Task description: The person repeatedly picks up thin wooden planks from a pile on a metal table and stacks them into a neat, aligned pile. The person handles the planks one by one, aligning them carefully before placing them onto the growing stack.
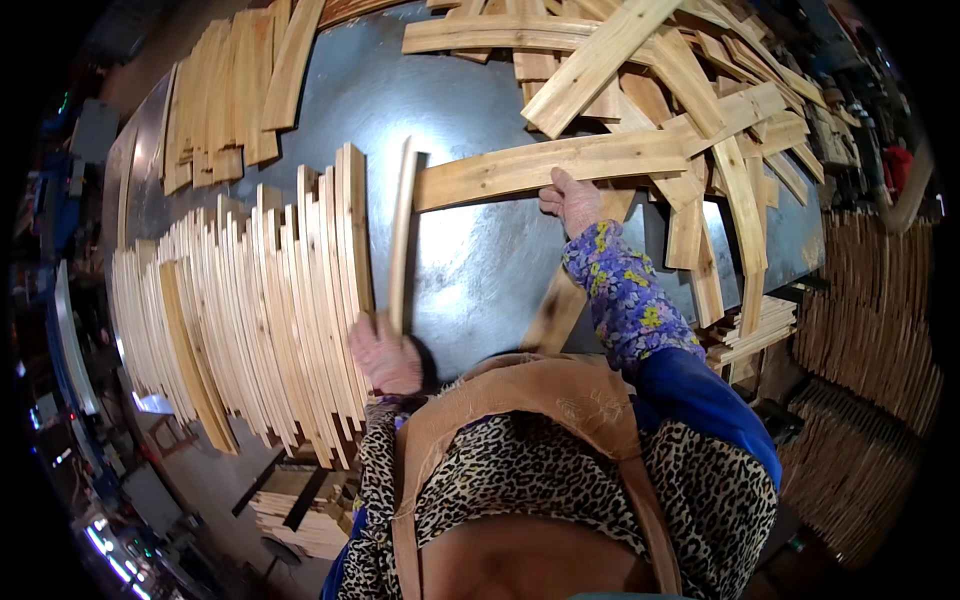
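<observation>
**Two hands on curved slats at the bench**

I see the dark metal bench (480, 260) filling most of the view, running out ahead of both hands. Beyond my right hand, and off to its right, lies a loose heap of curved wooden pieces (700, 110), crossed over one another at all angles. To the left of my left hand stands a tight row of curved slats (250, 300), set on edge and leaning together, with a second, smaller stack (230, 100) farther out beyond it.

My right hand (572, 203), in a flowered sleeve, reaches forward and lies against the near edge of a long pale board (550, 165) that juts left from the heap; its grip looks loosely curled on that edge, though I cannot tell how firmly.

My left hand (385, 355) has its grip closed around the near end of a single thin slat (402, 235), which stands on edge on the bench, running away from the hand, just beside the last slat of the row.
</observation>
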`<state>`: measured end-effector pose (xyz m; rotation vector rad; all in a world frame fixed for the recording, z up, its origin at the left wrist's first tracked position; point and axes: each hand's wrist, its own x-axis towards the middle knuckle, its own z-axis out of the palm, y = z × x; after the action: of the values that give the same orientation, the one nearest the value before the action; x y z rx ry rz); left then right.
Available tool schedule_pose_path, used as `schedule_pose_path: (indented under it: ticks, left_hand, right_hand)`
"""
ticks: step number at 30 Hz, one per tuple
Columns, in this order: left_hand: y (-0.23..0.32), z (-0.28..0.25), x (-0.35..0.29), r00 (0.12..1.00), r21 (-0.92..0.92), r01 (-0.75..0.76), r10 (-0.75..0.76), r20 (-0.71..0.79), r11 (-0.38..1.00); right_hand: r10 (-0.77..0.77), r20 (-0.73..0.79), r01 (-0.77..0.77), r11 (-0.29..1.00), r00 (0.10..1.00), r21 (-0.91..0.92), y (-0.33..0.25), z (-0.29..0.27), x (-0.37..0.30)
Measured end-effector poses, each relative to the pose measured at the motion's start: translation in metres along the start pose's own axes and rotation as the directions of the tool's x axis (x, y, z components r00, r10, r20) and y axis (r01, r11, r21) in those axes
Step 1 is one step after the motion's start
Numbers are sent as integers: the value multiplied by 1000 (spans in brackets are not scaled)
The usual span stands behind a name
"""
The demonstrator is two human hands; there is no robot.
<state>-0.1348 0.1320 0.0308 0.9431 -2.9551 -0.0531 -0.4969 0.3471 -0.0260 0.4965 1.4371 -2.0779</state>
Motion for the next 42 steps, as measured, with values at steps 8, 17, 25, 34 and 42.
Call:
schedule_pose_path:
  ticks: [8, 17, 25, 34, 42]
  left_hand:
    - [42, -30, 19, 980, -281, -65, 114, 162, 958]
    - [34, -4, 34, 998, -170, -69, 68, -7, 983]
    - [-11, 3, 10, 990, -260, 136, -137, 11, 956]
    - [82, 63, 179, 766, -766, 642, 84, 637, -32]
    - [30, 46, 84, 904, -686, 426, -270, 330, 589]
  right_hand:
    - [101, 161, 43, 705, 982, -708, 4, 52, -61]
    - [-578, 164, 60, -196, 799, -979, -129, 84, 47]
    - [-480, 107, 235, 215, 871, -948, -119, 99, 40]
    - [-275, 572, 562, -123, 773, -818, -124, 142, 62]
    - [-109, 396, 182, -758, 912, -626, -218, 169, 143]
